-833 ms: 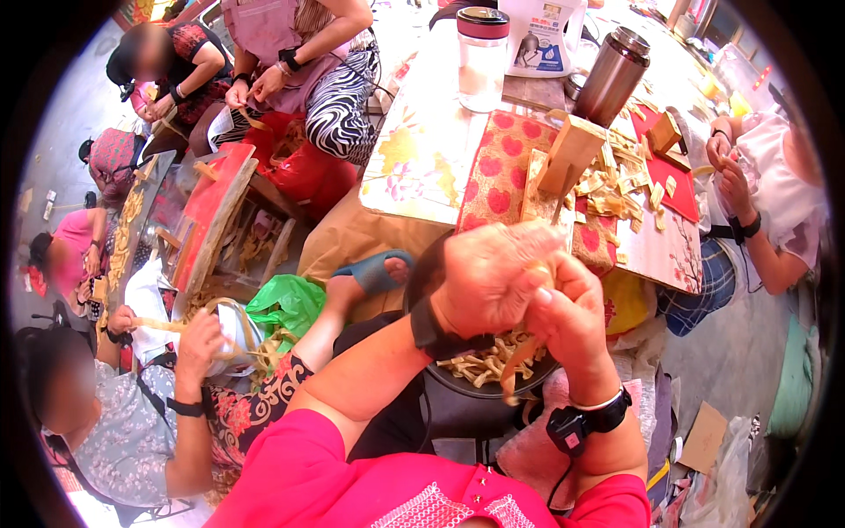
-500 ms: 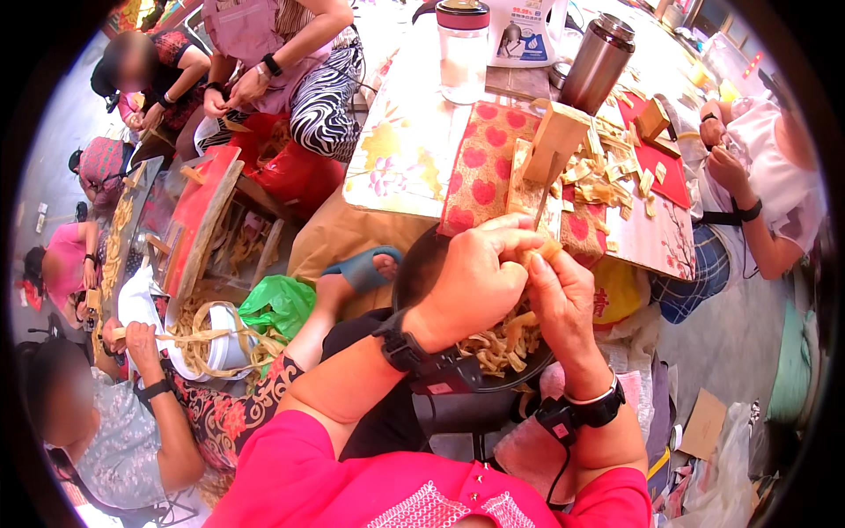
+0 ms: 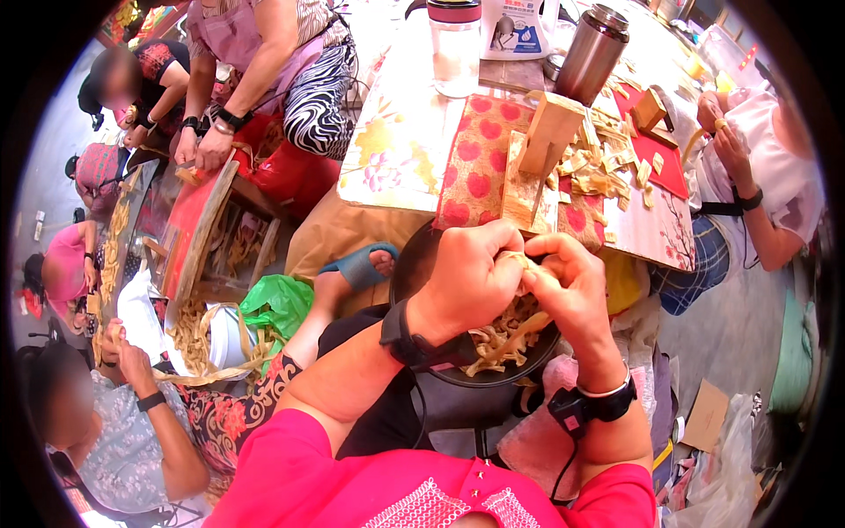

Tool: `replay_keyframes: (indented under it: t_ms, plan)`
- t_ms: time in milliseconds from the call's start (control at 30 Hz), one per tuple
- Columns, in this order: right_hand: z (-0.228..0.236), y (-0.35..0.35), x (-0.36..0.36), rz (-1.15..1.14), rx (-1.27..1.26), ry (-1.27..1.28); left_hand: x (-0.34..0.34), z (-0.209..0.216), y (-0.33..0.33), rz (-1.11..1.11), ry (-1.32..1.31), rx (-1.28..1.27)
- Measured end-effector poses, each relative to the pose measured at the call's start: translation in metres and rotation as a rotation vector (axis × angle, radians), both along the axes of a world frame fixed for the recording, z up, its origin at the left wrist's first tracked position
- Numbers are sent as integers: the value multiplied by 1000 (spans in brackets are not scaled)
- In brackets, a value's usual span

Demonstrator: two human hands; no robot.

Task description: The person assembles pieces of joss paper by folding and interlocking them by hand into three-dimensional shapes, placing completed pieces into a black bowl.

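Between my left hand (image 3: 475,280) and my right hand (image 3: 572,286), a pale yellow, pliable strip (image 3: 521,261) is pinched in the fingertips. My left fingers are curled closed on it, and my right thumb and forefinger press it from the other side. Under my hands sits a dark round basin (image 3: 466,380) partly filled with loose tan strips (image 3: 519,324). Just beyond my fingers, an upright wooden block on a base (image 3: 547,136) stands on a heart-patterned cloth (image 3: 475,158). My hands are apart from the block. The far part of the basin is hidden by my left hand.
Cut strip pieces (image 3: 607,167) lie to the right of the block. Behind stand a metal flask (image 3: 592,57), a clear jar (image 3: 454,53) and a white jug (image 3: 519,31). Co-workers sit at left and right. A green bag (image 3: 277,304) and white bucket (image 3: 231,339) are at left.
Both hands have drawn back slightly toward me from the wooden block, and my right fingers have bent up more. At upper left, a co-worker's hands have moved down to a red board.
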State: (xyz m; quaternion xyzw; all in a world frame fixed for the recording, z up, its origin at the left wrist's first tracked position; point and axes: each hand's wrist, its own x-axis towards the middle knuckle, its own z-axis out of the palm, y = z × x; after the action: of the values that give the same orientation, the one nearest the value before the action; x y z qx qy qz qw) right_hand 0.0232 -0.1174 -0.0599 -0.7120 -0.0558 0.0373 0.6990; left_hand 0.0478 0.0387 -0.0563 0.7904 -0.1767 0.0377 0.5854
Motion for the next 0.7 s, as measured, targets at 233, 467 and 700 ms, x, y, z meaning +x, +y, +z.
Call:
replay_keyframes:
  t_ms: [233, 467, 700]
  plan:
    - [-7, -19, 3, 252, 511, 323, 3, 4, 1, 23, -83, 73]
    - [-19, -14, 4, 218, 900, 261, 4, 1, -1, -70, -218, -84]
    - [-17, -9, 4, 90, 612, 140, 16, -3, 8, -321, 269, -191]
